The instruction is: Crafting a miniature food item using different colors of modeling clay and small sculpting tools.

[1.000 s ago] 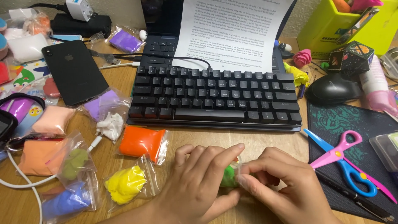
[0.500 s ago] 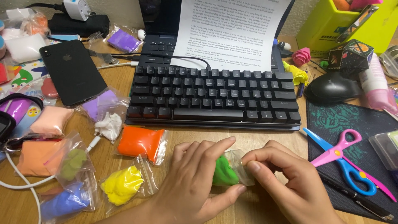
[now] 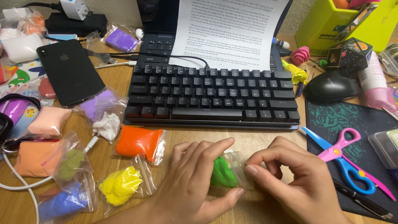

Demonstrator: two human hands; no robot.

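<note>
Green clay lump sat in a small clear bag on the desk's near edge, long axis roughly near-far. Left hand cupped it, thumb under. Right hand pinched the bag's right end. Orange clay bag lay left, keyboard beyond.

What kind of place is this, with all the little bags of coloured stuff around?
Probably a home desk used for crafts. A black keyboard and mouse sit on the wooden desk, ringed by bags of modelling clay such as an orange bag, plus scissors.
</note>
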